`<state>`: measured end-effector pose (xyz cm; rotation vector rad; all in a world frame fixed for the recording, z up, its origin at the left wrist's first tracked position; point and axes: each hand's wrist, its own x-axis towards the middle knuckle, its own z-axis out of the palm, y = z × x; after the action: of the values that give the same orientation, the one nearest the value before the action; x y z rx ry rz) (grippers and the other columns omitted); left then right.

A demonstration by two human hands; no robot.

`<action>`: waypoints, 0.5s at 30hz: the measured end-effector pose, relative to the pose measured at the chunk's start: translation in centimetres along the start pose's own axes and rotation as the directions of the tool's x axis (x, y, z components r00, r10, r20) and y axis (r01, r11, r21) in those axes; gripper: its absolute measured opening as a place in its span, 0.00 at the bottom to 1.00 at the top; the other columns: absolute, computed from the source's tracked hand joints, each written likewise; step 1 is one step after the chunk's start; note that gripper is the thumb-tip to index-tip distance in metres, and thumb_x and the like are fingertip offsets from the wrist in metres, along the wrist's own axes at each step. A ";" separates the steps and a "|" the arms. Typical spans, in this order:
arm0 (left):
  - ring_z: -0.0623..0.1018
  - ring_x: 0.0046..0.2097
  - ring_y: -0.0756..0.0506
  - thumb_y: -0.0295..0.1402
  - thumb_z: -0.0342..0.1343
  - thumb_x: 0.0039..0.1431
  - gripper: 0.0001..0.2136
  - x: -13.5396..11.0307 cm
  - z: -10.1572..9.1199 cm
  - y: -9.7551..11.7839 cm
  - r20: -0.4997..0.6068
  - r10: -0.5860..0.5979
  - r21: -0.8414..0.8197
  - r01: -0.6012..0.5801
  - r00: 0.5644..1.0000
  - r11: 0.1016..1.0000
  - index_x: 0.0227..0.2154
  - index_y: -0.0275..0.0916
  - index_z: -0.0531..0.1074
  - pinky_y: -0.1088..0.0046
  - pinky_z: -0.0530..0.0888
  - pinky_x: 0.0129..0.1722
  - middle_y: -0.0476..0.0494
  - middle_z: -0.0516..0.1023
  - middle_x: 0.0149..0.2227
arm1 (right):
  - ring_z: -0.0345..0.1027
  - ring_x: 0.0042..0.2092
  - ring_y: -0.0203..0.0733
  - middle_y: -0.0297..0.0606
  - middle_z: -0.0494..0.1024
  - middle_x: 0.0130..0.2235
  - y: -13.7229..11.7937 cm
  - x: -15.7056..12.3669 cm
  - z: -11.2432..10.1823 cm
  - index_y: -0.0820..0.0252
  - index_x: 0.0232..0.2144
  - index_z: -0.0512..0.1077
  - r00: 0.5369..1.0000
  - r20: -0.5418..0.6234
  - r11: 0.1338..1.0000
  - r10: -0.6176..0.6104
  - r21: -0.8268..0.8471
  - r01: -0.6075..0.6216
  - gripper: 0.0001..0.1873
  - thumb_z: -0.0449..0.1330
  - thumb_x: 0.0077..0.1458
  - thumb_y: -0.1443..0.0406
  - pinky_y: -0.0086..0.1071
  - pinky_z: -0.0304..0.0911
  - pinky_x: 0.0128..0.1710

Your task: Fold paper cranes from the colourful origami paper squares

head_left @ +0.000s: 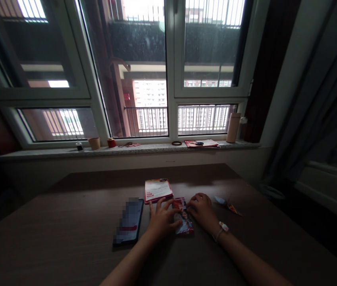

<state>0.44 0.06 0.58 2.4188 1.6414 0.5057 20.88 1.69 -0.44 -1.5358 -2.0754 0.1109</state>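
A small red printed packet [183, 218] lies flat on the dark wooden table [67, 222]. My left hand [162, 218] rests on the packet's left edge with its fingers spread and pressing down. My right hand [202, 210] has its fingers curled against the packet's upper right edge, and a bracelet shows on that wrist. A pink and white card [158, 190] lies just beyond my left hand. A dark phone [129, 222] lies face up to the left of my left hand.
A torn wrapper scrap [228, 204] lies right of my right hand. On the windowsill [156, 149] stand a small cup [94, 143], a red pot [111, 142], a tall tumbler [233, 127] and red papers [201, 143]. A dark curtain [320, 99] hangs at the right.
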 end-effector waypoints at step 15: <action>0.54 0.65 0.29 0.50 0.54 0.56 0.20 -0.1 -0.1 0.1 0.079 -0.019 0.023 0.018 0.997 1.000 0.52 0.66 0.68 0.28 0.30 0.57 0.56 0.66 0.62 | 0.59 0.52 0.48 0.37 0.74 0.42 0.2 0.1 0.2 0.50 0.35 0.78 1.000 -0.007 1.000 -0.012 -0.013 0.012 0.07 0.61 0.54 0.61 0.40 0.49 0.55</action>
<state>0.50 -0.10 0.67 2.4042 1.6436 0.3853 20.95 1.83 -0.61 -1.5293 -2.0830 0.0874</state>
